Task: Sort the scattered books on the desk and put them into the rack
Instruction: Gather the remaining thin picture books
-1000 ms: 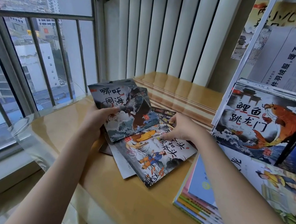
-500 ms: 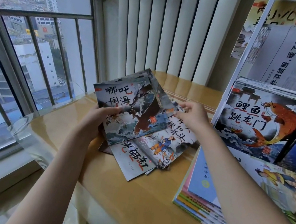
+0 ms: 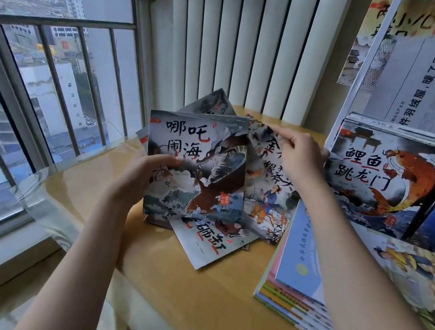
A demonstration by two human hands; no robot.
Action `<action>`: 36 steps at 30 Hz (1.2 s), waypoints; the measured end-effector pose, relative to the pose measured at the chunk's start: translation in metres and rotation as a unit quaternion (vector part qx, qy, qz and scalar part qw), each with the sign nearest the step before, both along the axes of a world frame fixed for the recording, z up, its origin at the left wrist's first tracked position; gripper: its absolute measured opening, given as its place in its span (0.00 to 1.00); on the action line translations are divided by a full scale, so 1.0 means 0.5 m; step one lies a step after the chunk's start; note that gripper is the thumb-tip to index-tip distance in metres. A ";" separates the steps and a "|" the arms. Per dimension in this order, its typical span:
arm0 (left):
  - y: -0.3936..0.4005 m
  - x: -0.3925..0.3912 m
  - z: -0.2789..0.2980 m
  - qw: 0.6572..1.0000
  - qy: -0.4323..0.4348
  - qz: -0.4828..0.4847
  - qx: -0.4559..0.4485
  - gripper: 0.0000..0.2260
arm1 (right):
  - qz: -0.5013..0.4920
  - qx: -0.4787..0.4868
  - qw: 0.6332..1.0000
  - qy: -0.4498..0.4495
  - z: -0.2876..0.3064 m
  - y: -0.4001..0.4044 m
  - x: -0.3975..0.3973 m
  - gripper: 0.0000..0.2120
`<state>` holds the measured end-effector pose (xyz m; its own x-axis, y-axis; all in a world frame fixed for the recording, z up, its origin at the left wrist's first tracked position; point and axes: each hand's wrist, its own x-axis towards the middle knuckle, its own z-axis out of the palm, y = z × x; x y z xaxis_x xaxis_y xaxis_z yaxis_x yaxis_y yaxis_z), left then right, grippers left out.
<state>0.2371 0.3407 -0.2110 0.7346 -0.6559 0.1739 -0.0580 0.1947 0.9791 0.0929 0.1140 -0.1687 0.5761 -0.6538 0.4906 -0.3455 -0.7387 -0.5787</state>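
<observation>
Setting: wooden bench (image 3: pixel 214 321) by barred window (image 3: pixel 55 67).
Left hand (image 3: pixel 140 178): curled round the dragon-cover book (image 3: pixel 198 167), raised upright.
Right hand (image 3: pixel 299 160): pinches the top edge of a second book (image 3: pixel 266 189), tilted up.
Rack (image 3: pixel 364 74): at right, holds the carp-cover book (image 3: pixel 379 179).
Stack (image 3: pixel 295 294): lies flat below the rack.

Your left hand (image 3: pixel 138 178) and right hand (image 3: pixel 301 158) were bare, with no gloves, rings or watch showing. Both of your forearms were uncovered too, and no sleeve reached into view anywhere along them.
</observation>
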 end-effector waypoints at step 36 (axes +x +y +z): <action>-0.002 0.007 -0.001 0.991 0.125 -0.018 0.033 0.10 | 0.098 0.401 0.906 0.094 0.001 0.035 -0.003 0.10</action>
<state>0.2406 0.3399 -0.2114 0.7250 -0.6865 -0.0550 0.1943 0.1272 0.9727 0.0915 0.1316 -0.1680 0.7439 -0.6324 -0.2159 -0.4011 -0.1642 -0.9012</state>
